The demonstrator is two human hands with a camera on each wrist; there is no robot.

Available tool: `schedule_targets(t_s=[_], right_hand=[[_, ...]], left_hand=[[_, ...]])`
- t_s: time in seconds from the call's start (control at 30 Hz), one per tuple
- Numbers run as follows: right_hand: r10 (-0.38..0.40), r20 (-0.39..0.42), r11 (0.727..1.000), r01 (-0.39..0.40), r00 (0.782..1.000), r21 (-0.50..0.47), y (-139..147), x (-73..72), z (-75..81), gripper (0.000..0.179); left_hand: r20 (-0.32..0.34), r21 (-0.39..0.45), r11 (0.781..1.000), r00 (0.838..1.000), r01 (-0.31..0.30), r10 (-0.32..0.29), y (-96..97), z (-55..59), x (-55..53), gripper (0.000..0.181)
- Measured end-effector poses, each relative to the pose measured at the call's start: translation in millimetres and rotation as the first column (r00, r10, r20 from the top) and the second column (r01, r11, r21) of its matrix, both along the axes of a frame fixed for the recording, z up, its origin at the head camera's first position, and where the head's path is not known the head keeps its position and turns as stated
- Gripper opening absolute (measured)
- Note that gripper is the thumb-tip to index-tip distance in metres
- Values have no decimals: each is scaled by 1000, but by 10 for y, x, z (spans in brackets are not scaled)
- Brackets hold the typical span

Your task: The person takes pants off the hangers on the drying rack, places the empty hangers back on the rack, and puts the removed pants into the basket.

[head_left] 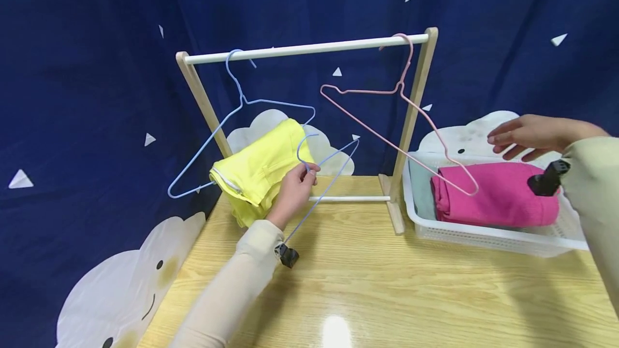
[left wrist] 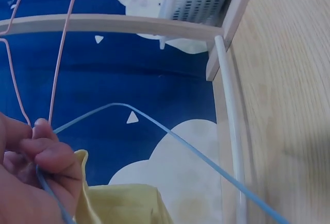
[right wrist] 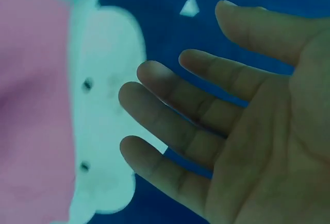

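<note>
My left hand (head_left: 294,191) pinches a blue wire hanger (head_left: 298,150) just below its hook; the hanger tilts, its far corner pointing right. Close behind this hand, a folded yellow garment (head_left: 263,160) with a zipper at its edge is draped over the lower bar of another blue hanger (head_left: 278,102), which hangs on the rack. In the right wrist view, my right hand (right wrist: 247,110) shows its palm with the fingers spread and nothing in them. It is held in the air above a folded pink garment (head_left: 498,197) in a white basket (head_left: 503,235).
The wooden rack with a white rail (head_left: 309,49) stands on the wood-grain table (head_left: 387,294). A pink wire hanger (head_left: 372,92) hangs at the rail's right end, its corner overlapping the basket. Grey-green cloth (head_left: 422,189) lies beside the pink garment. A dark blue curtain (head_left: 87,95) hangs behind.
</note>
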State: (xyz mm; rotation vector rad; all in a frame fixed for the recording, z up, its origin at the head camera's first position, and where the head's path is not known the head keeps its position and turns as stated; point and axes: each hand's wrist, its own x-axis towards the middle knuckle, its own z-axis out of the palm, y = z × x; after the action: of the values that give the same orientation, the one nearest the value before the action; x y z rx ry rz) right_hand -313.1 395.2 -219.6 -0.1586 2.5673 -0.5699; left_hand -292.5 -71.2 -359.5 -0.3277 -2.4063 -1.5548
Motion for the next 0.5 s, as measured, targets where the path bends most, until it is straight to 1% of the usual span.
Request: schedule_targets(t_s=[0.13,0.23,0.33,0.43,0.5], right_hand=[[23,-75,1000,-24,997,-6,-296,-44,159,65],[32,-128,999,-33,991,-3,-509,-88,285,63],[39,-172,999,-38,984,12,-682,-113,397,61],[28,-222,1000,-25,975,14,-796,-102,499,59],[10,-265,1000,-9,964,4,-867,-89,560,59]], left_hand=[[6,-30,999,1000,29,-29,13,-10,29,23],[28,-26,999,999,47,-47,23,-29,47,24],[43,-2,998,997,64,-64,30,-37,75,25],[41,0,997,996,81,-81,28,-46,90,24],[31,-18,996,995,92,-91,22,-55,96,24]])
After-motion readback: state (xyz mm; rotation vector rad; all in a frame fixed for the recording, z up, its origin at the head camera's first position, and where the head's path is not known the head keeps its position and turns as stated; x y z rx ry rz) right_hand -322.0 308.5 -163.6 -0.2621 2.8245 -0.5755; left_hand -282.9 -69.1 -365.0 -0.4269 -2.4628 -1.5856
